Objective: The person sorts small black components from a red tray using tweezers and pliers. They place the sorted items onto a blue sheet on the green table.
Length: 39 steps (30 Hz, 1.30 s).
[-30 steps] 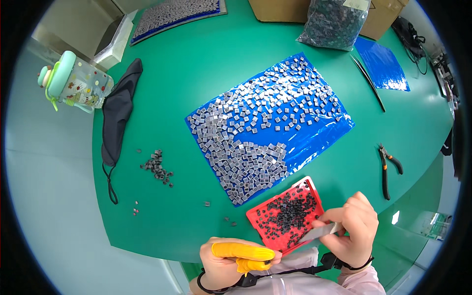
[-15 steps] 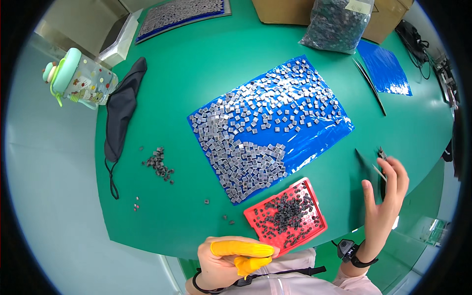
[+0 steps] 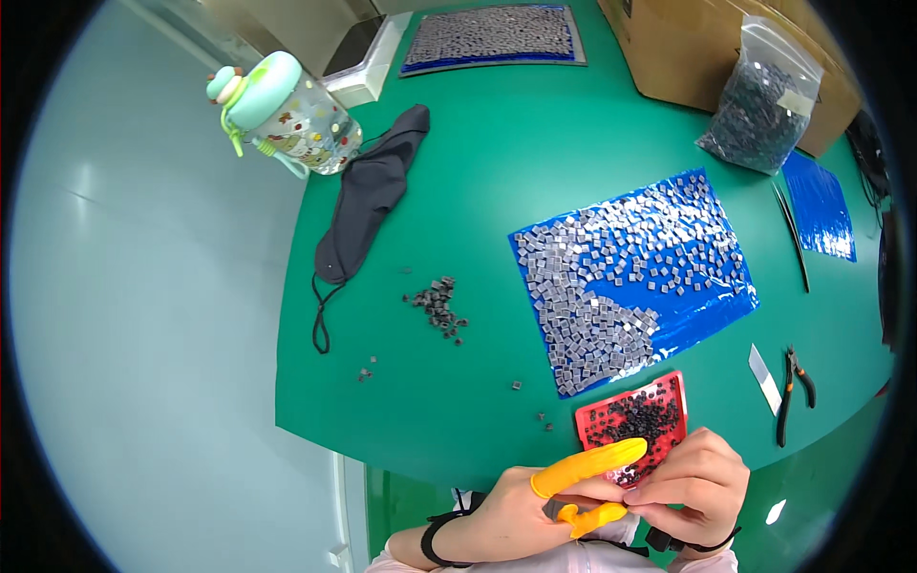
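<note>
Both hands meet at the table edge: left hand (image 3: 521, 511), yellow finger cots (image 3: 592, 460) for grip, and right hand (image 3: 693, 482) pinch something small and unclear beside red parts tray (image 3: 674, 384).

The near corner of the red tray (image 3: 635, 420) is covered by the left hand (image 3: 521, 511) and right hand (image 3: 693, 487). What is pinched between the fingers cannot be made out. Both forearms are cut off by the lower edge. The cardboard box (image 3: 712, 53) and the far mat (image 3: 492, 33) are clipped at the top. The loose parts (image 3: 439, 306) on the bench (image 3: 497, 181) are too small to identify.
</note>
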Tool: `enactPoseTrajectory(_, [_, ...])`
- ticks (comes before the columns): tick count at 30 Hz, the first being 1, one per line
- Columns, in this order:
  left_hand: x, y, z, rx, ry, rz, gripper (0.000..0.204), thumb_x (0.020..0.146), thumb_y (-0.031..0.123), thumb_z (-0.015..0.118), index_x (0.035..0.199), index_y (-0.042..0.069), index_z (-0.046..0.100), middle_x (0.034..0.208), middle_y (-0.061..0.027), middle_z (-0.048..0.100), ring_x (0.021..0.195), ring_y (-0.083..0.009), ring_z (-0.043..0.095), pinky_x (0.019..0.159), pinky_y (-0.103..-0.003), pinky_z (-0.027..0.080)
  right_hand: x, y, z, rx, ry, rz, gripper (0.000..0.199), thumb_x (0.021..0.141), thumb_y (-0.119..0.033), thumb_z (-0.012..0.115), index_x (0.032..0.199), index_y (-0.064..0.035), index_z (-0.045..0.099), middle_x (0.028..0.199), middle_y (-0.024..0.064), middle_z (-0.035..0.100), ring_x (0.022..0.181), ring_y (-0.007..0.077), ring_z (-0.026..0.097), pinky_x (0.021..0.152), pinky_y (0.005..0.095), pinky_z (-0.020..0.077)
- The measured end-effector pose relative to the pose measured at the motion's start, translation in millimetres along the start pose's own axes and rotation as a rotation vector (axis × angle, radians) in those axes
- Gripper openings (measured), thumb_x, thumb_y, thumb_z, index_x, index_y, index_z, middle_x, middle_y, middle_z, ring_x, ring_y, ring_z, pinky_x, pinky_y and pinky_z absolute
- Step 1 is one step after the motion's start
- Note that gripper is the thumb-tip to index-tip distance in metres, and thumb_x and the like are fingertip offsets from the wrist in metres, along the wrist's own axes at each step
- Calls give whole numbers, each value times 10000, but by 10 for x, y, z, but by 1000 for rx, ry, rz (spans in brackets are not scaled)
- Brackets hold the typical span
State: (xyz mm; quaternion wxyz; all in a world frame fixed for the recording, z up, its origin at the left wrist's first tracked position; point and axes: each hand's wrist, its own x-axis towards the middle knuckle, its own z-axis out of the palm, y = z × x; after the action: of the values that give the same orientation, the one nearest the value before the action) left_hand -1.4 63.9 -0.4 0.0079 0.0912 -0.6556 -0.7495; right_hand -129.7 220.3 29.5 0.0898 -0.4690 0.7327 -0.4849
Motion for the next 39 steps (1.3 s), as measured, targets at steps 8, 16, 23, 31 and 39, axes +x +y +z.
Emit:
enactPoseTrajectory(8, [24, 99, -55, 141, 115, 62, 273, 814, 93, 721, 1080, 61, 667, 975, -57, 690, 772, -176, 672, 696, -285, 547, 117, -29, -17, 43, -10, -1, 181, 580, -111, 799, 745, -119, 724, 708, -21, 649, 636, 148, 553, 573, 289, 404])
enactPoseTrajectory(16, [317, 450, -514, 1276, 681, 1, 306, 784, -3, 658, 1090, 4, 657, 1181, -126, 602, 973, -312, 628, 818, -370, 512, 407, 143, -427, -377, -3, -30, 224, 617, -30, 763, 813, -80, 667, 753, 34, 611, 697, 228, 559, 612, 332, 446])
enactPoseTrajectory(23, [423, 385, -620, 1537, 546, -93, 321, 695, -83, 663, 1015, -102, 646, 1241, -172, 586, 894, -325, 653, 779, -386, 529, 756, 506, -431, -447, -145, -166, 164, 685, -36, 723, 806, -67, 617, 740, 42, 574, 720, 218, 559, 653, 326, 449])
enactPoseTrajectory(31, [291, 389, -572, 1476, 493, -3, 329, 660, -144, 616, 988, -117, 636, 1064, -178, 641, 871, -324, 661, 770, -353, 547, 766, 598, -256, -504, -231, -242, 148, 709, -51, 710, 801, -69, 596, 739, 34, 576, 725, 201, 572, 649, 316, 442])
enactPoseTrajectory(39, [-42, 260, -334, 1319, 549, -10, 356, 657, -160, 590, 1002, -81, 630, 1051, -150, 639, 898, -304, 643, 778, -356, 533, 773, 599, -205, -548, -221, -208, 161, 698, -39, 704, 820, -61, 602, 746, 47, 571, 736, 213, 580, 676, 331, 467])
